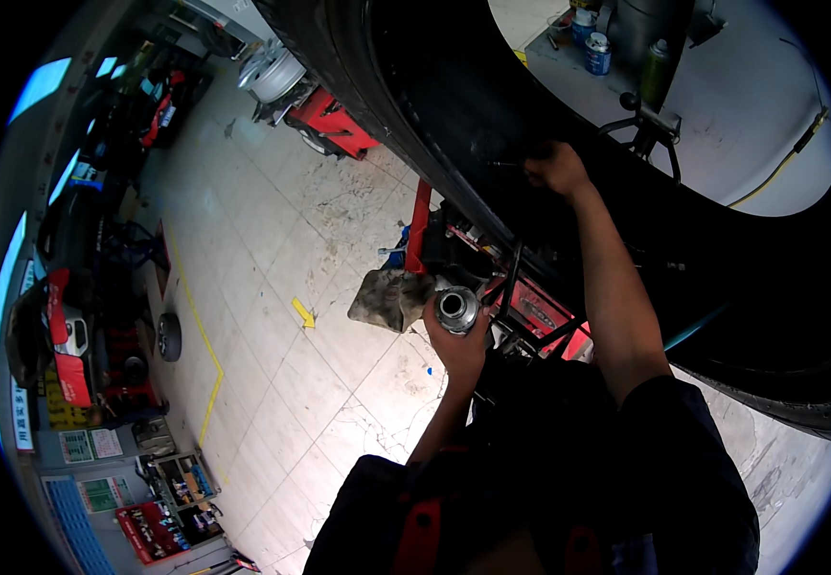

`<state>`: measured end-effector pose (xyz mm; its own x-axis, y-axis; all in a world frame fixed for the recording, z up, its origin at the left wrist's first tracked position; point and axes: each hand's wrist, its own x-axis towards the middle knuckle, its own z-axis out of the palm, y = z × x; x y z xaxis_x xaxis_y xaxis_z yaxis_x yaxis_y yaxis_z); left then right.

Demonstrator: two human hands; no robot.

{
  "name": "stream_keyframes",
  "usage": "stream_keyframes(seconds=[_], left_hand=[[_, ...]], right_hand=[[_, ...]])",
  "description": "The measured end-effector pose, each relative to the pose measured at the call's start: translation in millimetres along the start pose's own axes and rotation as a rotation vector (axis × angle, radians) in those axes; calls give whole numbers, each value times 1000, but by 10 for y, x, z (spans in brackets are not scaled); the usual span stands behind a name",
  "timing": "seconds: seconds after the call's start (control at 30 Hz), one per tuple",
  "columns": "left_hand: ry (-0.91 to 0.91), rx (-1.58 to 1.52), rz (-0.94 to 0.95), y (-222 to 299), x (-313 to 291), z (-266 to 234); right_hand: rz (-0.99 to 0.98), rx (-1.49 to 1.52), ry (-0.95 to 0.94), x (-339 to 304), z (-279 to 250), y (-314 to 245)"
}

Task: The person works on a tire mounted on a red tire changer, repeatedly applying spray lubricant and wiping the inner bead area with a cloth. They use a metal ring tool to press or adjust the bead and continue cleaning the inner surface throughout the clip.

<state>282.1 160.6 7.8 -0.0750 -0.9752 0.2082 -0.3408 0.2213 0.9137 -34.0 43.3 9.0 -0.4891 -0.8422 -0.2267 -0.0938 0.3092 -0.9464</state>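
Note:
My left hand (455, 347) is closed around a round silver metal can (469, 320), whose top faces up with a round open neck in its middle. Above and to the right, my right hand (561, 172) reaches inside a large black tyre (454, 72). Its fingers are closed on a small dark tool with a thin shaft (503, 164) that points left toward the tyre's inner wall. The tool's tip is too dark to make out. Beside the can lies a stained grey-brown cloth or pad (383, 299) on the stand.
A red metal frame (542, 311) with black bars stands below the tyre. Through the tyre's opening show a blue-and-white can (597, 55), a green spray can (656, 63) and a yellow hose (774, 172). A red machine with a wheel rim (272, 72) stands far off; tool racks (152, 530) line the lower left.

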Motion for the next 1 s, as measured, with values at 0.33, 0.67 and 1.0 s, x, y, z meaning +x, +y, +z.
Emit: stream_keyframes(seconds=[0.33,0.67,1.0], left_hand=[[5,-3,10,50,11,5],[-9,-4,0,48,2,-4],[-5,15,14,37,8,4]], right_hand=[[-90,-31,168,-94,31,-179],[-185,-264,346,-113,122,-143],[22,-282,88,-13,-49,-114]])
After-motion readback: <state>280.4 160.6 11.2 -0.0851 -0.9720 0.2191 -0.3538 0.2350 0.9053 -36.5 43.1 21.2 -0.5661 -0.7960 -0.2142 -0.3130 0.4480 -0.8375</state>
